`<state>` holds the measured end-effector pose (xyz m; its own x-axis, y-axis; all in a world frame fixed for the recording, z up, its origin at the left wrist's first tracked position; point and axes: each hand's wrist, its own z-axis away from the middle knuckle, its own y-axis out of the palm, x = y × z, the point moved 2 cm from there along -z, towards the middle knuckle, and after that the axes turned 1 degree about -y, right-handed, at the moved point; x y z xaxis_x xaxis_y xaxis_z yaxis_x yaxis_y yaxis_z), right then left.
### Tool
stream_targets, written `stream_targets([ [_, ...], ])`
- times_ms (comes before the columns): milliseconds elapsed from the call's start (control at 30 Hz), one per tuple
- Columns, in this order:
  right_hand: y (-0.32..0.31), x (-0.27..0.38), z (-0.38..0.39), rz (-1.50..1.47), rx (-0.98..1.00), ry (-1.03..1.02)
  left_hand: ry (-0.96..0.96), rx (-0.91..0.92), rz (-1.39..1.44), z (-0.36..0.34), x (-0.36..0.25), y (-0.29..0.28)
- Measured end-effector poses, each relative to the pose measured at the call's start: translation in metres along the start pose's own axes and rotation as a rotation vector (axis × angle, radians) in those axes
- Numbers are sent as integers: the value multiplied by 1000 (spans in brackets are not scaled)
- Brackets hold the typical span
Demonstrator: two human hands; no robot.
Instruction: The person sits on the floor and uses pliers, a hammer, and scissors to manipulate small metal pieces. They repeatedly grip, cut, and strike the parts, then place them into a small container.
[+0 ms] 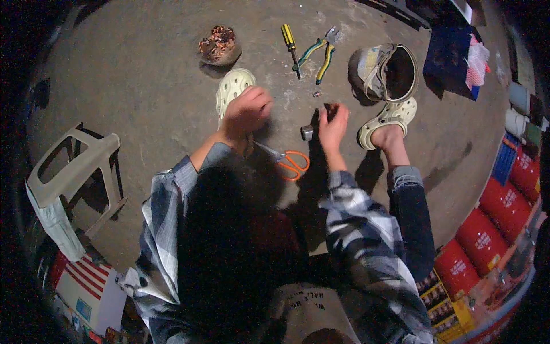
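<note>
My left hand [248, 112], slightly blurred, is closed above the left cream clog [229, 83]; whatever it may hold is hidden. My right hand [333, 126] pinches a small dark thing [330, 108] that I cannot make out. A short metal cylinder [307, 132] is just left of my right hand. Orange-handled scissors [292, 165] lie between my forearms. A yellow-black screwdriver [290, 43] and green-yellow pliers [326, 51] lie farther forward, with a small bit [317, 93] below them. A bowl [220, 63] full of copper-coloured scraps stands beyond the left clog.
A worn bucket [366, 71] stands near my right foot [385, 137], with a dark blue box [450, 66] beyond. A plastic chair [103, 146] is at left. Red drums [504, 203] and a yellow crate [447, 309] line the right side of the concrete floor [160, 80].
</note>
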<state>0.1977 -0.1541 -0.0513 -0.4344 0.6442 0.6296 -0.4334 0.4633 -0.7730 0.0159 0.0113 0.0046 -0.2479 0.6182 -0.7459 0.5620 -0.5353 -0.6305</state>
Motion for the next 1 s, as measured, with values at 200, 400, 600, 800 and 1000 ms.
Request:
stream_targets([
  [200,22,8,-37,84,74,-75,-134,203,402,-17,-13,20],
  [400,-1,68,-15,-542,158,-3,-444,232,575,-10,-22,14],
  [600,-37,134,-1,-583,93,-230,-629,72,1037,-28,-42,-24],
  [800,-59,151,-2,-623,161,-277,-611,98,1067,-36,-53,-36],
  [1000,-71,159,-3,-743,326,-11,-644,163,1179,-38,-54,-39],
])
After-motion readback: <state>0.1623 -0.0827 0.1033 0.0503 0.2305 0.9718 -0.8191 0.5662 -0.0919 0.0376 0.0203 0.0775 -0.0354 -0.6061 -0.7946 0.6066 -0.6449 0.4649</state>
